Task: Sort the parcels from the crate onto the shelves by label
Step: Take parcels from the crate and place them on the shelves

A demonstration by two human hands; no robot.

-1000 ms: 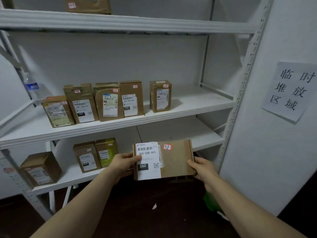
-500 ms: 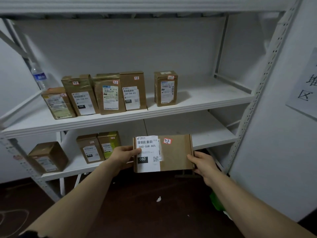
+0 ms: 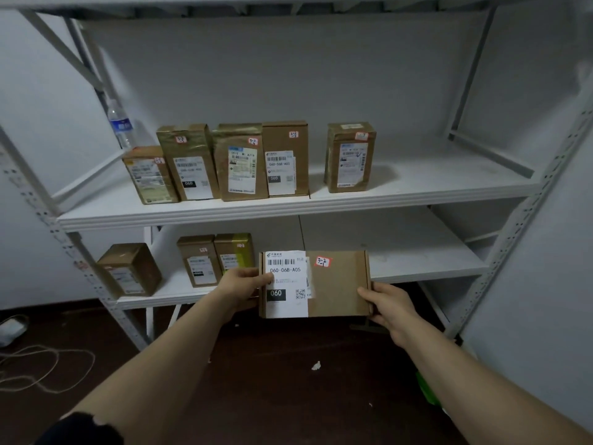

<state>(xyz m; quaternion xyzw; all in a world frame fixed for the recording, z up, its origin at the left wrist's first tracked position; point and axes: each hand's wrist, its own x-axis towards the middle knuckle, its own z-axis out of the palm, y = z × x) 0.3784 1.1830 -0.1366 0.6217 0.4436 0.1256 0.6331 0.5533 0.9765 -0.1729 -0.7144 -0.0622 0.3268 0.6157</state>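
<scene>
White racking fills the wall, and the flat parcel (image 3: 337,284) is held just below and in front of the middle shelf (image 3: 417,191). Its red sticker (image 3: 322,262) seems to match that shelf's row (the tags there look similar), so stand it upright on that shelf, label outward. The left hand (image 3: 239,285) pinches the label end; the right hand (image 3: 390,303) curls round the other end.

flat brown cardboard parcel (image 3: 337,285), white label 060-06B-A05, red-edged sticker, held level at lower centre of frame, in front of white metal shelves (image 3: 417,195); five upright brown boxes (image 3: 240,162) mid-frame.
</scene>
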